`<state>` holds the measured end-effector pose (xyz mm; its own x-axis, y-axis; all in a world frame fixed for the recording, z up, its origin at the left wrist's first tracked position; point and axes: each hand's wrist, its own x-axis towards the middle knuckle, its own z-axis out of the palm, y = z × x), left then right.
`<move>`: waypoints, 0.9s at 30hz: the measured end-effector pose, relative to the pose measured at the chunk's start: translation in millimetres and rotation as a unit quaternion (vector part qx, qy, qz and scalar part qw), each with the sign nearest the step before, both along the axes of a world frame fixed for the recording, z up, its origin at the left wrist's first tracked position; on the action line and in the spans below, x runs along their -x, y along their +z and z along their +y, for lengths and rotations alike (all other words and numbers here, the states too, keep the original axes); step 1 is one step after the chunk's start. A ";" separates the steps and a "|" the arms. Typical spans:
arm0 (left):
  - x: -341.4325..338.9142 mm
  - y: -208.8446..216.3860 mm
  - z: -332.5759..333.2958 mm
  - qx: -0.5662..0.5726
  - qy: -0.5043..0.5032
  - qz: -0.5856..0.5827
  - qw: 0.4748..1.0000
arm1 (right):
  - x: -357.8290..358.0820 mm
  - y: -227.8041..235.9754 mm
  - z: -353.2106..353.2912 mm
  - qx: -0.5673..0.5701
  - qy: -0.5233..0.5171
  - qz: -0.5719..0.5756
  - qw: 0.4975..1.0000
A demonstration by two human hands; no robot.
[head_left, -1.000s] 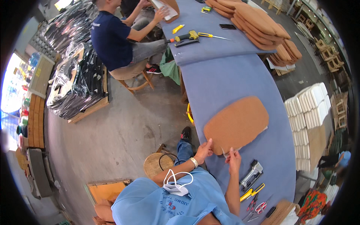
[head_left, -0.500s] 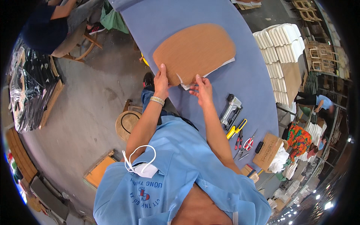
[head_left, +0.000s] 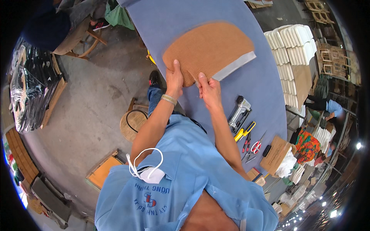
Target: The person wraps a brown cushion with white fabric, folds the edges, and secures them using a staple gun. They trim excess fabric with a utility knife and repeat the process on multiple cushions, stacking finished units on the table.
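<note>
A brown fabric-covered seat pad (head_left: 210, 48) with rounded corners is tilted over the blue-grey table. Along its right edge shows a pale grey-white strip (head_left: 235, 66). My left hand (head_left: 175, 81) grips the pad's near left corner, thumb on top and fingers hidden beneath. With thumb and fingertips closed, my right hand (head_left: 209, 91) pinches the fabric at the near edge, where the cloth puckers between the two hands. What lies under the pad is hidden.
On the table (head_left: 266, 98) to my right lie a staple gun (head_left: 239, 113), a yellow-handled cutter (head_left: 244, 131), pliers (head_left: 246, 142), scissors (head_left: 257, 146) and a cardboard box (head_left: 275, 156). White pads (head_left: 291, 42) are stacked beyond the right edge. A round stool (head_left: 132, 125) stands at left.
The pad has shifted slightly right and tilted, baring more of the pale strip. My right hand's fingers, spread before, have closed on the near edge. My left hand keeps its hold.
</note>
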<state>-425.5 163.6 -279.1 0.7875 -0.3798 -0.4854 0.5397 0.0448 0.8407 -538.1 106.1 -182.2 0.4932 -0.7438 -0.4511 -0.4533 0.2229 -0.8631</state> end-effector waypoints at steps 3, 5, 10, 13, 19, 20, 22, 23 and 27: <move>-4.1 71.6 17.6 0.045 -0.086 0.269 0.958 | -1.0 25.0 -0.7 0.095 0.037 0.035 0.994; -9.2 53.0 27.5 0.077 -0.095 0.298 0.947 | -9.3 29.5 2.7 0.125 0.078 0.036 0.988; -19.9 48.9 42.4 -0.029 -0.121 0.148 0.981 | -36.2 31.2 1.0 0.131 0.078 -0.017 0.988; -20.3 49.1 60.9 -0.165 -0.120 -0.242 0.949 | -44.3 31.1 -1.5 0.114 0.083 -0.032 0.989; -18.6 87.8 69.5 -0.089 -0.157 -0.497 0.849 | -54.2 36.6 -13.2 -0.040 0.025 -0.086 0.995; -17.5 87.8 68.8 -0.079 -0.146 -0.510 0.844 | -56.7 37.9 -15.6 -0.039 0.029 -0.082 0.995; -19.1 89.3 67.1 -0.079 -0.150 -0.529 0.831 | -58.7 38.5 -19.0 -0.038 0.034 -0.071 0.996; -19.4 91.2 66.7 -0.079 -0.154 -0.538 0.825 | -59.0 41.0 -20.9 -0.037 0.044 -0.060 0.997; -17.7 97.2 65.0 -0.108 -0.186 -0.546 0.809 | -61.8 54.3 -18.5 -0.011 0.066 -0.017 0.998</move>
